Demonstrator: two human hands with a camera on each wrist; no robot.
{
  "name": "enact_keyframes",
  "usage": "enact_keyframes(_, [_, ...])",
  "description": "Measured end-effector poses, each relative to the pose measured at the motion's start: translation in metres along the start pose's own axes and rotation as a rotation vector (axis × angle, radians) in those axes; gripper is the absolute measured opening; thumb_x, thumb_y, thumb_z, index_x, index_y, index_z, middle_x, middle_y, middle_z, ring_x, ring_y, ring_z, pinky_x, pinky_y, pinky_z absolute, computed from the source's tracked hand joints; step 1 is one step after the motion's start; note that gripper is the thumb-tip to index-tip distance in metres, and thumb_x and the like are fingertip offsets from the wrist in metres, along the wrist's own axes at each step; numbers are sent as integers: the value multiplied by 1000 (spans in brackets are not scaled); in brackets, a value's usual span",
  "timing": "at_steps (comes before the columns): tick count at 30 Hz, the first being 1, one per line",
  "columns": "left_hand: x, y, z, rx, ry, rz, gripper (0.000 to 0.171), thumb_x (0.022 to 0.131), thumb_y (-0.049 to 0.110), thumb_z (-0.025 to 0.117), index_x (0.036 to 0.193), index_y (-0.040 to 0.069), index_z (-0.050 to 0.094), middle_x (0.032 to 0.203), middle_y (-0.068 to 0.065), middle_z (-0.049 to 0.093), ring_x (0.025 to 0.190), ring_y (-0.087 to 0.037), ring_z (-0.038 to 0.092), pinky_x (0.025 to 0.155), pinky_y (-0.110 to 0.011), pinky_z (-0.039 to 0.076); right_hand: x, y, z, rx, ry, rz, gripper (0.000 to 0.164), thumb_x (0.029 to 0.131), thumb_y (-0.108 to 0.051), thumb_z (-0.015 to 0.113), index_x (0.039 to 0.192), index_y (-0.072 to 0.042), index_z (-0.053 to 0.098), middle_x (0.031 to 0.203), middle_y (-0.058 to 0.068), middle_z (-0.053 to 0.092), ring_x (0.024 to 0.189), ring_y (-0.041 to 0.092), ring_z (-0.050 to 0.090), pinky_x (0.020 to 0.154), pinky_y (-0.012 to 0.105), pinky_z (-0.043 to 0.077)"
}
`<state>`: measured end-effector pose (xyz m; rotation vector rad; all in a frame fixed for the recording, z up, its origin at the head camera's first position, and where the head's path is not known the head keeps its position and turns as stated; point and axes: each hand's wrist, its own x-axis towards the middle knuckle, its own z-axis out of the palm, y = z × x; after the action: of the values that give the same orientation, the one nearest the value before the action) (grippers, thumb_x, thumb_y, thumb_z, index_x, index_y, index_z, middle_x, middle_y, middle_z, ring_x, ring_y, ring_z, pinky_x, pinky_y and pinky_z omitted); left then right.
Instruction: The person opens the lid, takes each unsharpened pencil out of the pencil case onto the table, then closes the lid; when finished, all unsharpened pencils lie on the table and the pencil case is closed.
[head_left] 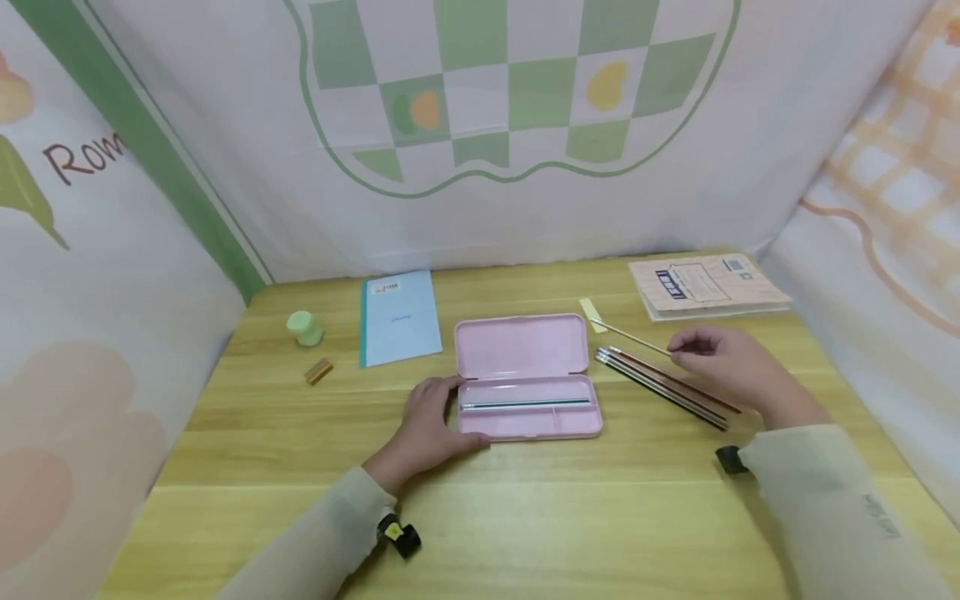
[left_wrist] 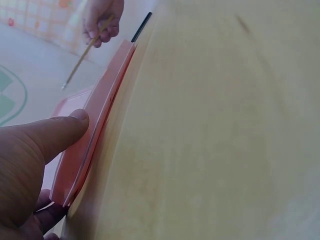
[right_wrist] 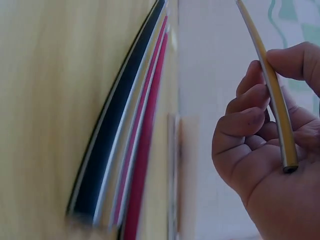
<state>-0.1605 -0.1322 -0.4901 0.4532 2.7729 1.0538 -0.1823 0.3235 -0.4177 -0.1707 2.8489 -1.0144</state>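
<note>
A pink pencil case (head_left: 525, 433) lies open on the table, its lid (head_left: 521, 346) tilted back. Inside its long compartment is a dark green pencil (head_left: 525, 404). My left hand (head_left: 431, 425) grips the case's left end, the thumb (left_wrist: 65, 132) along the front side and the fingers around the end. Raised above the table to the right of the case, my right hand (head_left: 723, 362) pinches a yellow pencil (right_wrist: 276, 95) between thumb and fingers. Beneath that hand lies a bunch of pencils (head_left: 660, 387), dark and red ones side by side.
Behind the case, a light blue notebook (head_left: 403, 321) lies to the left and a pale yellow strip (head_left: 591, 313) to the right. A green round-topped object (head_left: 304, 328) and a small brown block (head_left: 318, 371) sit further left. At the back right is a beige book (head_left: 705, 286).
</note>
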Motion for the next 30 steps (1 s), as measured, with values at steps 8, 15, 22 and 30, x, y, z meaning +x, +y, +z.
enact_keyframes(8, [-1,1,-1,-3,-4,6,104,73,62,88,156,18,44,153,-3,46,146,-26,29,121,-50,25,5,25,-3,-71,-48,15,27,100,-34,70,111,-10,73,106,5,73,95,21,63,85,41,47])
enact_keyframes(15, [-1,0,-2,-15,-5,13,104,73,62,88,156,17,44,153,-4,46,147,-28,28,121,-52,24,7,35,-1,-90,-62,16,27,100,-33,70,111,-8,74,103,5,73,93,20,62,85,40,48])
enact_keyframes(22, [0,0,-3,-10,1,9,104,73,61,89,156,19,44,153,-3,46,146,-27,29,121,-50,24,8,34,-3,-76,-93,28,30,99,-32,71,113,-6,73,106,6,73,97,21,63,87,43,47])
enact_keyframes(30, [-1,1,-3,-13,-2,10,103,72,63,88,156,21,44,153,-2,46,146,-26,29,121,-50,25,8,18,0,-104,-76,17,33,100,-38,69,114,-9,73,112,9,73,104,29,63,91,52,47])
